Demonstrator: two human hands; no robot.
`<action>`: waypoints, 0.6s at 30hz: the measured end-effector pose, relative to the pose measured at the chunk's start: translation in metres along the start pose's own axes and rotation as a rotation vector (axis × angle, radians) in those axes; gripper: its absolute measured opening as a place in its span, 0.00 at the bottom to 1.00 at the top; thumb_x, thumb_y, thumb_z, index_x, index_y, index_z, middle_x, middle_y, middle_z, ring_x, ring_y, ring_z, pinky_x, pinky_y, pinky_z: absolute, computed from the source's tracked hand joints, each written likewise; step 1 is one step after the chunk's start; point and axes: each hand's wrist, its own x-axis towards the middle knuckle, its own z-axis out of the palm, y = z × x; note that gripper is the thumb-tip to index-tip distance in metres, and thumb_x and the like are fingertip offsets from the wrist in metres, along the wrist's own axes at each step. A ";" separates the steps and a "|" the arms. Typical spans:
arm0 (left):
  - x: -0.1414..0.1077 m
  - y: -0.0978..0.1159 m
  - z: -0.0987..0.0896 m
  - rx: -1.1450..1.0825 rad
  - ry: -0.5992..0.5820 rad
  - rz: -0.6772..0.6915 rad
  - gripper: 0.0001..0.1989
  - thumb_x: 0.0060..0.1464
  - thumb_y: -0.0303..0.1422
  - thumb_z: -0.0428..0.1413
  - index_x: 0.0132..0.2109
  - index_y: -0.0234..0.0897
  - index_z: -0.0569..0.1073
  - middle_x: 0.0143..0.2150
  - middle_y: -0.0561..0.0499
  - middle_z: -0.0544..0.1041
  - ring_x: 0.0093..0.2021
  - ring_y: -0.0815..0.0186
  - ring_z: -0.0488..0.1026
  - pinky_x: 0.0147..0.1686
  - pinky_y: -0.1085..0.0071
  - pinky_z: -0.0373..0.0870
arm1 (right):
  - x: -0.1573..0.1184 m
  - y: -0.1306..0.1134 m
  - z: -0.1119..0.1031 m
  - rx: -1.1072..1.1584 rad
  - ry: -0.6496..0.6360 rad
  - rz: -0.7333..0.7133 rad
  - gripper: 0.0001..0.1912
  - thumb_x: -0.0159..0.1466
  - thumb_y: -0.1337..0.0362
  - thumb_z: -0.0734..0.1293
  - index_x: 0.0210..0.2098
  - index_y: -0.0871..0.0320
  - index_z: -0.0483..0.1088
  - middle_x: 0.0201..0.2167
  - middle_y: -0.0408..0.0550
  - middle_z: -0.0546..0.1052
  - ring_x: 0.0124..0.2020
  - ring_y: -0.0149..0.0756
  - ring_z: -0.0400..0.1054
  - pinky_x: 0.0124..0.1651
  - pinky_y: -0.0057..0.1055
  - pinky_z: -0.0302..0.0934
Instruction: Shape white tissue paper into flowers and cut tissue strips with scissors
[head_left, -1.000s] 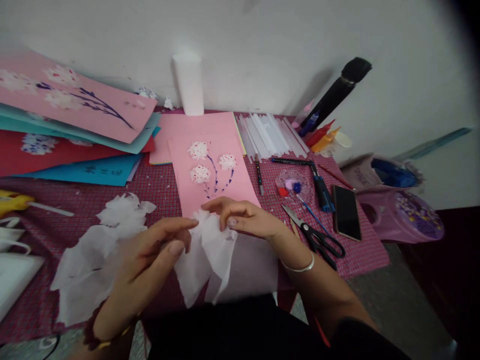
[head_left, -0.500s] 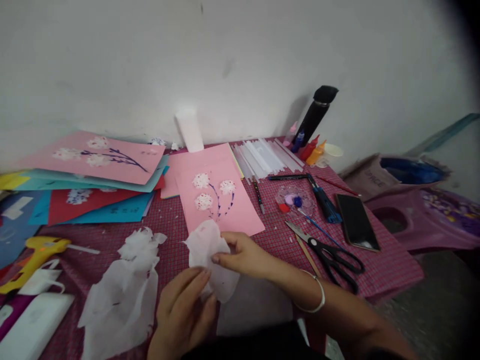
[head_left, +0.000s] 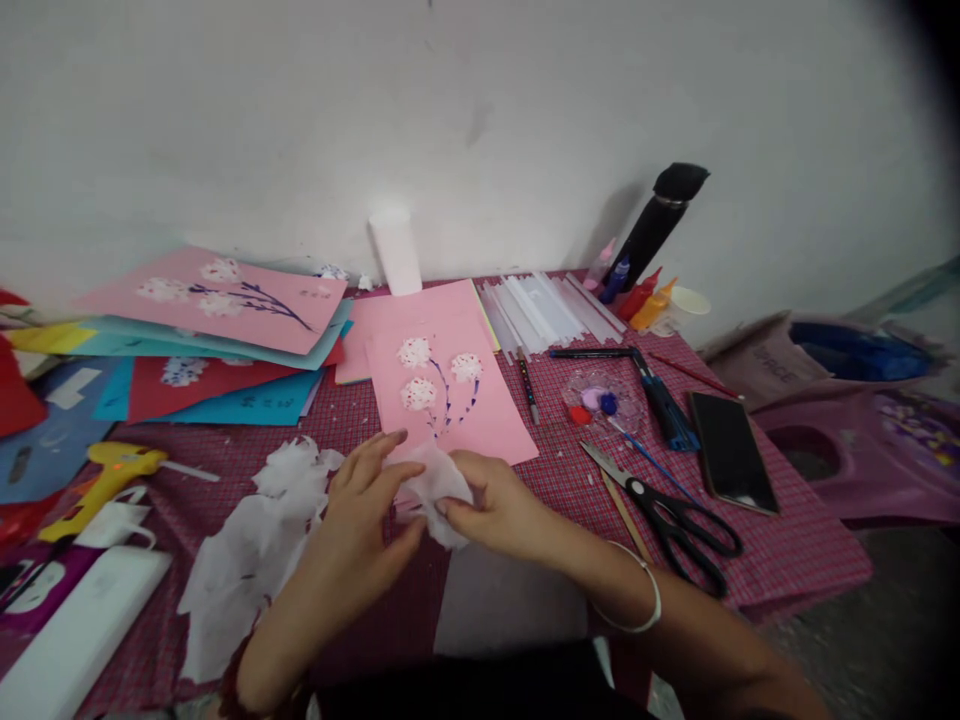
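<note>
White tissue paper (head_left: 439,482), gathered and crumpled, is pinched between the thumb and fingers of my right hand (head_left: 499,505). At its left side is my left hand (head_left: 360,510), fingers spread and curved around the paper's edge. Just beyond the hands lies a pink card (head_left: 487,425) with three white flowers and dark stems. Further left, more crumpled white tissue (head_left: 244,560) rests on the checked cloth. A flat translucent sheet (head_left: 506,605) lies below my right wrist.
Black scissors (head_left: 675,520), a phone (head_left: 733,452), a paint dish (head_left: 626,405) and glue sticks (head_left: 544,312) are at the right. A yellow glue gun (head_left: 112,485), a white power bank (head_left: 86,640) and stacked cards (head_left: 225,400) are at the left. A black bottle (head_left: 652,235) stands behind.
The tissue is more bunched up in my right hand. My left hand has moved up and its fingers have spread. The view has shifted slightly left.
</note>
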 end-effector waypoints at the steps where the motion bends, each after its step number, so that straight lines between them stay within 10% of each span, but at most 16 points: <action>1: 0.000 -0.002 0.001 0.019 0.031 0.011 0.16 0.53 0.24 0.53 0.49 0.40 0.68 0.60 0.40 0.65 0.61 0.51 0.60 0.56 0.46 0.62 | 0.000 0.000 0.000 0.011 -0.005 0.009 0.06 0.57 0.70 0.64 0.35 0.59 0.69 0.31 0.43 0.70 0.32 0.32 0.63 0.34 0.26 0.58; 8: -0.008 -0.007 0.003 0.135 0.308 0.107 0.13 0.54 0.22 0.55 0.43 0.43 0.75 0.55 0.43 0.72 0.59 0.51 0.65 0.56 0.45 0.62 | 0.003 -0.002 -0.006 0.352 -0.103 0.117 0.09 0.58 0.62 0.68 0.36 0.59 0.67 0.30 0.41 0.69 0.31 0.30 0.61 0.35 0.27 0.57; 12: -0.011 -0.008 0.001 0.152 0.318 0.277 0.15 0.52 0.21 0.57 0.44 0.45 0.76 0.54 0.45 0.74 0.57 0.54 0.68 0.57 0.47 0.63 | 0.009 -0.005 -0.010 0.633 -0.142 0.293 0.25 0.52 0.46 0.72 0.35 0.60 0.67 0.29 0.41 0.69 0.29 0.28 0.61 0.34 0.27 0.56; 18: -0.019 -0.013 0.011 0.156 0.308 0.394 0.22 0.50 0.18 0.59 0.47 0.49 0.74 0.56 0.48 0.73 0.57 0.57 0.67 0.59 0.48 0.62 | 0.010 -0.003 -0.001 0.829 -0.125 0.439 0.27 0.43 0.52 0.78 0.34 0.60 0.68 0.27 0.39 0.72 0.26 0.26 0.64 0.32 0.26 0.58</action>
